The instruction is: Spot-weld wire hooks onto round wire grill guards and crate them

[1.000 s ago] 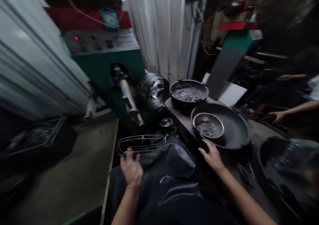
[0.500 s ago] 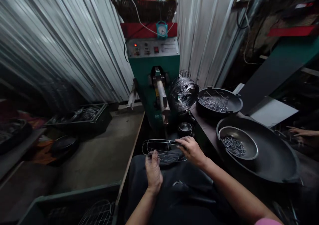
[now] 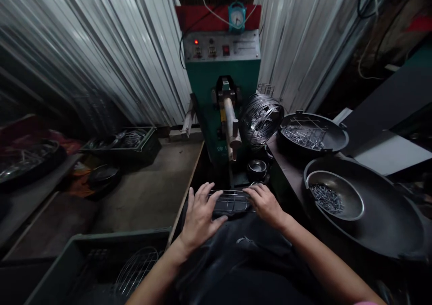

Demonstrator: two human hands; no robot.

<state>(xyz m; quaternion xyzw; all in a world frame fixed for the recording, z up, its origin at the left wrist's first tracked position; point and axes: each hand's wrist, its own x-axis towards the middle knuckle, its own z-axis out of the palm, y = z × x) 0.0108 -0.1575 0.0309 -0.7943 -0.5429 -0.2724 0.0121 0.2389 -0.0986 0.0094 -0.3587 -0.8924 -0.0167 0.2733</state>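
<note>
A round wire rack (image 3: pixel 233 200) of thin metal rods rests at my lap, above a dark apron (image 3: pixel 249 251). My right hand (image 3: pixel 269 207) is closed on the rack's right end, thumb and fingers pinching the wire. At the other end is my left hand (image 3: pixel 201 215), fingers spread and thumb apart, over the rim; whether it touches the wire I cannot tell. Just beyond the rack stands a green machine (image 3: pixel 202 84) with a metal arm (image 3: pixel 231 116) pointing down towards me. The hands cover both ends of the rack.
Right of the machine hangs a wire coil (image 3: pixel 246 132). On the right bench, a pan (image 3: pixel 337 136) holds metal pieces; a larger pan (image 3: pixel 388 210) carries a bowl (image 3: pixel 356 204) of short rods. A green crate (image 3: pixel 77 255) with a wire grid (image 3: pixel 138 266) stands lower left.
My left hand has let go of the rack's near side and spread its fingers over its left end. My right hand keeps its hold. The camera view has shifted left and down.
</note>
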